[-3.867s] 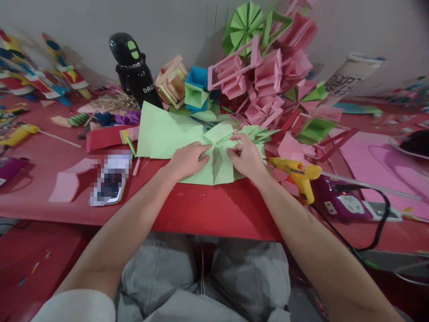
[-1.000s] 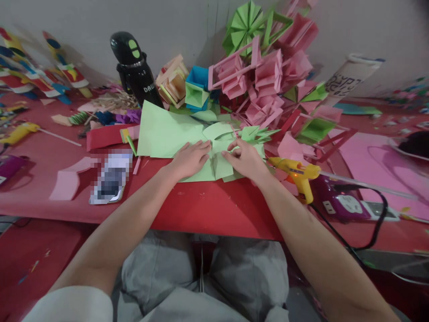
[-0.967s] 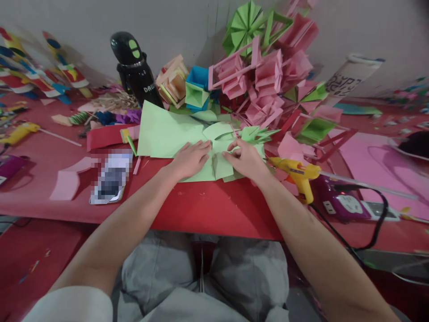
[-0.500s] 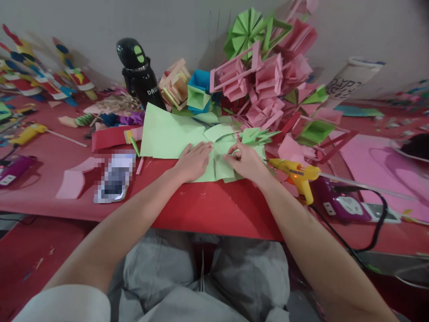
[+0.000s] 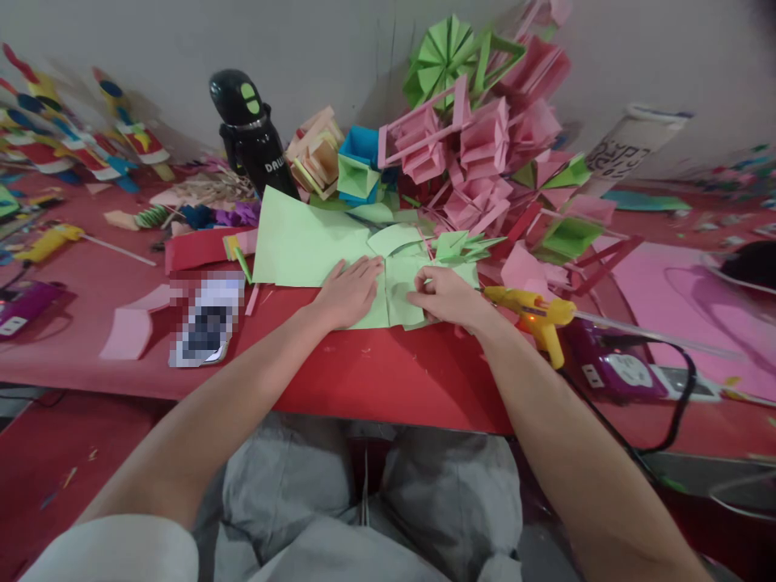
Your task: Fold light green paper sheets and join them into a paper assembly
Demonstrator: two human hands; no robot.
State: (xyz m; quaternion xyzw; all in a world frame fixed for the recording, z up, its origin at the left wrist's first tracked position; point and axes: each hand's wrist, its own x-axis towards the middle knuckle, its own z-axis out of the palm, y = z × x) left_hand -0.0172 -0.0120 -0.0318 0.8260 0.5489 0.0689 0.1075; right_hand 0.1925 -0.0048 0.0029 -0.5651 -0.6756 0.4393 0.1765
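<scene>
My left hand (image 5: 352,289) lies flat on light green paper, its fingers stretched toward a seam between two pieces. The large green sheet (image 5: 303,242) spreads from under that hand to the left and back. At the right of the seam is a smaller green paper piece (image 5: 400,295). My right hand (image 5: 449,297) is on this piece, thumb and forefinger curled together at its surface; the fingertips partly hide what they pinch. Scissors (image 5: 364,220), partly covered by green paper, rest behind the hands. Folded green paper (image 5: 457,244) lies just beyond my right hand.
A yellow glue gun (image 5: 537,311) lies close to my right forearm, beside a purple power strip (image 5: 615,364). A phone (image 5: 212,319) rests at left. A black bottle (image 5: 251,133) and a pile of pink paper shapes (image 5: 482,137) stand behind.
My right hand has shifted slightly right and toward me, its fingers now curled closer together. My left hand stays in place on the green paper.
</scene>
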